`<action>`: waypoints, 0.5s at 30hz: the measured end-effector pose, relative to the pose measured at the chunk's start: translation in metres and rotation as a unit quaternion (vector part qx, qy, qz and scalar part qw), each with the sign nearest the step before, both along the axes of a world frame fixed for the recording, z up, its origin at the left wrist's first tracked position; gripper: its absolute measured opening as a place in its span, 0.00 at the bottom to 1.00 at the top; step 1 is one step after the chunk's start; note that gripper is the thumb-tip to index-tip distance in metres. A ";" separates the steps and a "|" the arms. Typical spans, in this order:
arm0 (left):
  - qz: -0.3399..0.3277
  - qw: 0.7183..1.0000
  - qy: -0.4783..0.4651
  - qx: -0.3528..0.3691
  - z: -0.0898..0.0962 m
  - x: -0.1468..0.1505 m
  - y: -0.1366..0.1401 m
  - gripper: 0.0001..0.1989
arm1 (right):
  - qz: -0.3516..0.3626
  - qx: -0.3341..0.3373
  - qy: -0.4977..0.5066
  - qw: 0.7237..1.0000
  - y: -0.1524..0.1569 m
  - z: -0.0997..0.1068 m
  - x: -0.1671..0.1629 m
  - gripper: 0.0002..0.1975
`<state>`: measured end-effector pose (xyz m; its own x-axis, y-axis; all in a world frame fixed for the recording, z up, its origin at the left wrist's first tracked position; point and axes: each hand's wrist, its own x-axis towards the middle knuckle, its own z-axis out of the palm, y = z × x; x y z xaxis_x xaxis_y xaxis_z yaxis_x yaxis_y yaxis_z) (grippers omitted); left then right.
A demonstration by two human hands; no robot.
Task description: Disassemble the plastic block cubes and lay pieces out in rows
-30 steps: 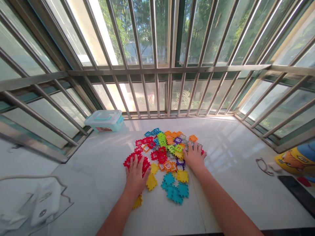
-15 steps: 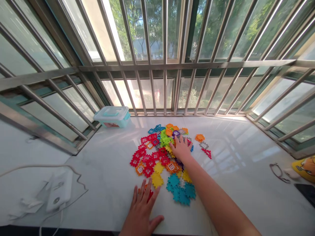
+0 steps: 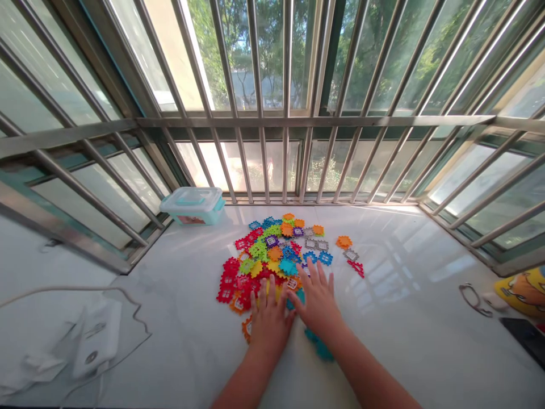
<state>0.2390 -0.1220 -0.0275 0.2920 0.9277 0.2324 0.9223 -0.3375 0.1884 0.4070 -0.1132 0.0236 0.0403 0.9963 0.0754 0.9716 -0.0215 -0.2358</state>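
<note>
A loose pile of flat, notched plastic building pieces in several colours lies on the white surface. My left hand (image 3: 272,318) rests palm down with fingers spread on the near edge of the pile, over some yellow and red pieces (image 3: 229,281). Beside it, my right hand (image 3: 317,298) is also spread flat, its fingertips close to the blue pieces (image 3: 326,258) and its thumb by the left hand. Turquoise pieces (image 3: 320,346) show partly from under the right wrist. Green pieces (image 3: 258,249) and orange pieces (image 3: 275,253) lie in the middle.
A lidded clear-and-turquoise box (image 3: 193,205) stands at the back left by the metal bars. An orange piece (image 3: 344,242) and two others lie apart on the right. A white power strip (image 3: 97,339) with cables is at left; glasses (image 3: 474,300) and a phone (image 3: 525,341) at right.
My right hand has drawn back toward me from the pile's middle. My left hand has moved forward and right onto the pile. Pieces in the middle have shifted and spread.
</note>
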 end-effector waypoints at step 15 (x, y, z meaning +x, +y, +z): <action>0.071 0.997 -0.001 0.020 -0.029 -0.148 -0.016 0.50 | -0.070 -0.006 0.037 0.997 0.024 -0.049 0.004 0.45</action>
<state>0.0914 -0.1381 -0.0568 0.1576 0.9495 0.2715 0.9609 -0.2108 0.1796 0.4113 -0.0888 -0.0249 0.1838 0.9814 0.0546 0.9386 -0.1587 -0.3065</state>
